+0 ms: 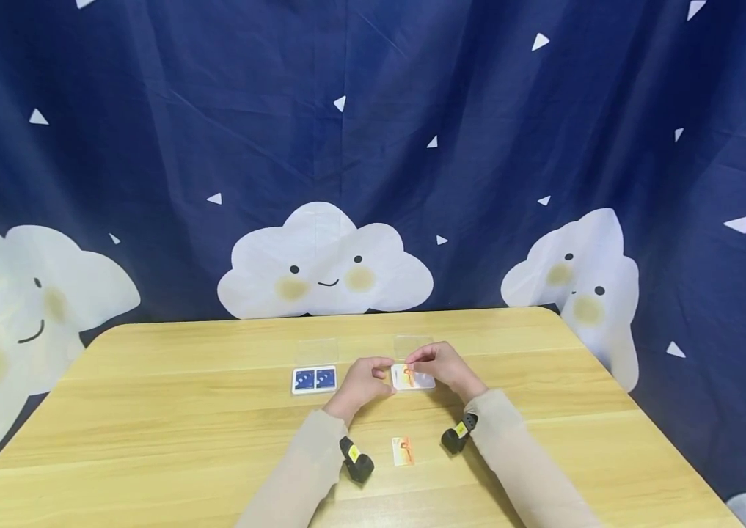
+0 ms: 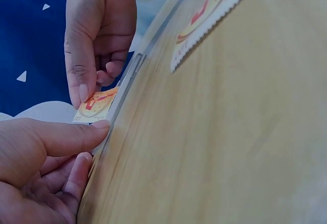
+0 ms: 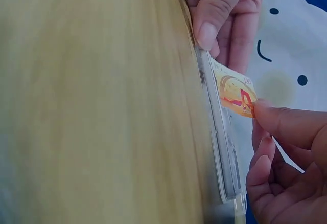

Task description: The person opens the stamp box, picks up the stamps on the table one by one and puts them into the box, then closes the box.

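Note:
An orange and yellow postage stamp with a perforated edge lies over a shallow clear plastic case. My right hand pinches the stamp by one end between thumb and finger, and the stamp looks tilted up from the case in the right wrist view. At the case's left end, my left hand grips the edge, its thumb on the near corner. A second orange stamp lies flat on the table between my forearms.
Left of my hands stands another open case holding two dark blue stamps. Its transparent lid lies back behind it. The wooden table ends at a dark blue curtain with printed clouds.

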### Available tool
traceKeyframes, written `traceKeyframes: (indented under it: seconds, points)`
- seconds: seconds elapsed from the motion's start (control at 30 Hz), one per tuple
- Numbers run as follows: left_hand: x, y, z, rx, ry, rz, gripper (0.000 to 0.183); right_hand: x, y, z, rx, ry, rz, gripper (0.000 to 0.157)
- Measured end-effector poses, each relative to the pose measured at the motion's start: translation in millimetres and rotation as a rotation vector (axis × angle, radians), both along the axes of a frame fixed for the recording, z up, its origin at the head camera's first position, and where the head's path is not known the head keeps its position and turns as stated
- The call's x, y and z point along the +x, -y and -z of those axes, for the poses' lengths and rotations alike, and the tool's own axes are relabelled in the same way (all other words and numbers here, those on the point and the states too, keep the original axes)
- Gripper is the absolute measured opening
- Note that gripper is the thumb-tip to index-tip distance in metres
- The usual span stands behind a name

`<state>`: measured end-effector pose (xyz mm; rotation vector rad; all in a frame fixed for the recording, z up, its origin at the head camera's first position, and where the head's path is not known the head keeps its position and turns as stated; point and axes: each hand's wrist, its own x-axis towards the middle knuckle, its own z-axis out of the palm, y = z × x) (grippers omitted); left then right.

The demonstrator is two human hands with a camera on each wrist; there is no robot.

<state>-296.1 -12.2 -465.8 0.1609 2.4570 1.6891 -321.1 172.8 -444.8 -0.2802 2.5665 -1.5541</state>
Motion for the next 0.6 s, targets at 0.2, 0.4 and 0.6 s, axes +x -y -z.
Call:
traceKeyframes:
  seconds: [0.2,0.4,0.6]
  points:
    - [0.2,-1.1,-0.6,0.009,-0.002,0.001,0.056,-1.8,3.2,2.7,0.034,0.005,0.044,0.008]
    - [-0.7,-1.4,0.1,0.014,-0.004,0.008,0.055,-2.5,5.1,4.8,0.023,0.001,0.091,0.008]
    - [-1.0,-0.9,0.9,0.015,-0.012,0.009,0.055,-0.9,6.3,6.9,-0.019,-0.01,0.119,0.01]
